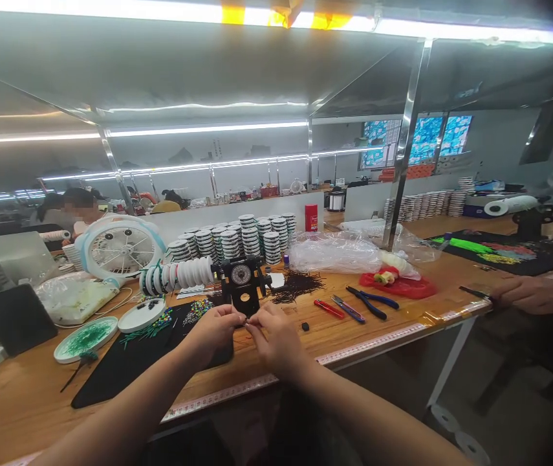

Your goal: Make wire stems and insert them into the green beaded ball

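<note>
My left hand and my right hand meet in front of a black clamp-like machine, fingertips pinched close together. Something tiny and dark is between them, too small to name. To the machine's left extends a row of white spools. A black mat lies under and left of my left hand, with beads and green strands on it. Thin black strands are spread behind my right hand. A small black block rests right of that hand.
Right of my hands lie a red cutter, thread snips and blue-handled pliers. White plates and a fan stand left. Stacked spools line the back. Another person's hand holds a dark tool at right.
</note>
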### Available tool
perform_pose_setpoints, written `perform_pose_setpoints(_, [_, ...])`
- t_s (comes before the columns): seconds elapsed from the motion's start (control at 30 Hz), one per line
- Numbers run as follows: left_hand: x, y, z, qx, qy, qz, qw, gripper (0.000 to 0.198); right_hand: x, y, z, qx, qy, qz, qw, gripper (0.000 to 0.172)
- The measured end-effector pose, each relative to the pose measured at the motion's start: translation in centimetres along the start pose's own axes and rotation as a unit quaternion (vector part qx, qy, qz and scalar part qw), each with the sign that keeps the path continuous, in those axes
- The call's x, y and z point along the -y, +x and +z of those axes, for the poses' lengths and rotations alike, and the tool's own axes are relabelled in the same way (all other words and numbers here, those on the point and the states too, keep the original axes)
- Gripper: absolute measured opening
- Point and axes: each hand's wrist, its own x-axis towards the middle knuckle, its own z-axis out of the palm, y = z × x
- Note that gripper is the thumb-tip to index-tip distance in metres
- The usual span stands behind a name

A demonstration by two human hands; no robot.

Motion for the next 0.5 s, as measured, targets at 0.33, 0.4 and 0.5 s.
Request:
perform_pose_setpoints(0.33, [0.9, -0.6, 0.0, -0.031, 0.193, 0.195, 0.961, 0.019, -1.2, 5.6, -0.3, 0.065, -0.036, 0.007, 0.997, 0.012])
perform_pose_setpoints(0.4, [0.9, -0.4, 0.0, -0.027, 0.107, 0.152, 0.982, 0.016, -1.1, 5.4, -0.4, 0.055, -0.04, 0.012, 0.998, 0.012])
perform_pose_setpoints(0.5, [0.7, 0.0, 0.0, -0.045, 0.02, 0.07, 0.996, 0.01, -0.4, 3.9, -0.7, -0.018, -0.052, 0.032, 0.998, 0.009])
